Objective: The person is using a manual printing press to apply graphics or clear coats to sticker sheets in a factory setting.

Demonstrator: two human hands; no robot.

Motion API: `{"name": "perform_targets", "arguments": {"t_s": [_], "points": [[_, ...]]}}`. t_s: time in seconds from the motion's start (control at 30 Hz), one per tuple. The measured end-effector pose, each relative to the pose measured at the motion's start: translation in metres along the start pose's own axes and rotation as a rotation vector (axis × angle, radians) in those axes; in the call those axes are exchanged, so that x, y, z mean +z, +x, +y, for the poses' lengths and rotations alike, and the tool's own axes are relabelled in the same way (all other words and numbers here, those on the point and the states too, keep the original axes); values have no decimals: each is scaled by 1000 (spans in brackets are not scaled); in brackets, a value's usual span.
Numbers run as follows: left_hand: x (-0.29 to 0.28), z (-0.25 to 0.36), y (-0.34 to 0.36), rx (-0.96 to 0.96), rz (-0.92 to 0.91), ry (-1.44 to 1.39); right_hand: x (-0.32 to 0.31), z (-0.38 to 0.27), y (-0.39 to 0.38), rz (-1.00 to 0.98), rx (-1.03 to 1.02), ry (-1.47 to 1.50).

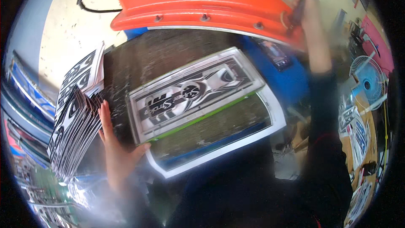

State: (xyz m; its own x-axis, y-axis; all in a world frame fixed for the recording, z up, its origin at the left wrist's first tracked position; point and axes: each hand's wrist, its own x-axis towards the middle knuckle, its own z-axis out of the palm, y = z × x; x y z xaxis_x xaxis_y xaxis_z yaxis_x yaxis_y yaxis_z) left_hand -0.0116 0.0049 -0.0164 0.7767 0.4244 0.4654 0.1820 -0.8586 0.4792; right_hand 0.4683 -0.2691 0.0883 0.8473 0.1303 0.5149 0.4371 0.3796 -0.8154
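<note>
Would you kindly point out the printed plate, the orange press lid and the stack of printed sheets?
printed plate (194, 95), head view, its patterned middle.
orange press lid (198, 0), head view, its top surface.
stack of printed sheets (74, 118), head view, fanned edges.

- Printed plate lies on the press bed, over the frame.
- Stack of printed sheets stands left of the plate.
- Raised press lid sits behind.
- Fan stands far right.
</note>
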Motion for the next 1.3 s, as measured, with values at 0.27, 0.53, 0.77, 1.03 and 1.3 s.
{"name": "perform_targets", "arguments": {"t_s": [0.27,0.53,0.77,1.03,1.3], "points": [[2,2,-1,-43,11,78,-6,24,32,128,-141,-139],[-1,9,1,-181,-65,120,55,8,-113,-226,-421,-292],[-4,12,0,-194,-138,244,94,-8,-208,-1081,-580,-763],[-6,10,-1,-154,-133,193,88,8,-206,-1107,-532,-702],[-8,9,-1,-151,-145,142,84,8,-203,-1037,-545,-655]]}}
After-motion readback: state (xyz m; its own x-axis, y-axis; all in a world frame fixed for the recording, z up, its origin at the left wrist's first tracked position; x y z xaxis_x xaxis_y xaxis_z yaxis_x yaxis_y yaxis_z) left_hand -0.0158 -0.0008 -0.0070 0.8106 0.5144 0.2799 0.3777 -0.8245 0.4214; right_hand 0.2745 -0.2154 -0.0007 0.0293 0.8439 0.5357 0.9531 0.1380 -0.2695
